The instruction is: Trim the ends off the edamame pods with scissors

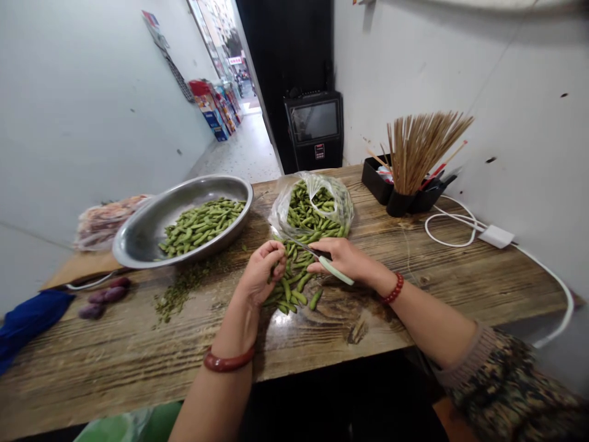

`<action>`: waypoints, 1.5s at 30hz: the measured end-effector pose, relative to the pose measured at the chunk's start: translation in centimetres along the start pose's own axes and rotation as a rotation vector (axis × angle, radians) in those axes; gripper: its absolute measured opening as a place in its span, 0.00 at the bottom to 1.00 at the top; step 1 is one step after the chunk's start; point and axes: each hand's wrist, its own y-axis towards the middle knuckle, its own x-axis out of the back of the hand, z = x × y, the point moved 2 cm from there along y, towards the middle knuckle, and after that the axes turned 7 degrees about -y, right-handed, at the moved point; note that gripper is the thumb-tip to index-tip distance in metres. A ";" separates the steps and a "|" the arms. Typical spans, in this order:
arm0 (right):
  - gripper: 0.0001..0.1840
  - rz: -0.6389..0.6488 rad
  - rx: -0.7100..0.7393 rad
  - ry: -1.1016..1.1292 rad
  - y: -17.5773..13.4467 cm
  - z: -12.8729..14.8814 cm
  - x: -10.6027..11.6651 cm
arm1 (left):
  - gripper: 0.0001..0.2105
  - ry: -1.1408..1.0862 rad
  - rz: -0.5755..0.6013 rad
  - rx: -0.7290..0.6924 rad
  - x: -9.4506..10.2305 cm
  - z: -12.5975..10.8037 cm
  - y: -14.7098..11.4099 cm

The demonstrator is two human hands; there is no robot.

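My right hand is closed around a pair of scissors with a pale green handle; the blades point left toward my other hand. My left hand is closed in a pinch, with a bit of green showing at the fingers that looks like an edamame pod, mostly hidden. Beneath and between both hands lies a loose heap of edamame pods on the wooden table. Just beyond, a clear plastic bag of pods lies with its mouth toward me. To the left, a steel basin contains many pods.
Small green trimmings lie before the basin. Farther left are purple-red bulbs, a blue cloth and a bag of pale pink food. At back right stand skewers in a black holder, beside a white power cable.
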 end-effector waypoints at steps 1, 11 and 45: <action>0.16 -0.019 -0.006 -0.003 0.0 -0.1 -0.1 | 0.09 -0.022 0.003 -0.001 -0.1 -0.1 0.0; 0.26 -0.040 0.008 -0.127 -0.5 1.0 0.0 | 0.13 -0.107 -0.026 -0.064 0.0 -0.6 -0.4; 0.26 -0.044 0.050 -0.213 -0.5 0.9 -0.7 | 0.11 0.069 0.075 -0.057 -0.5 0.4 -0.5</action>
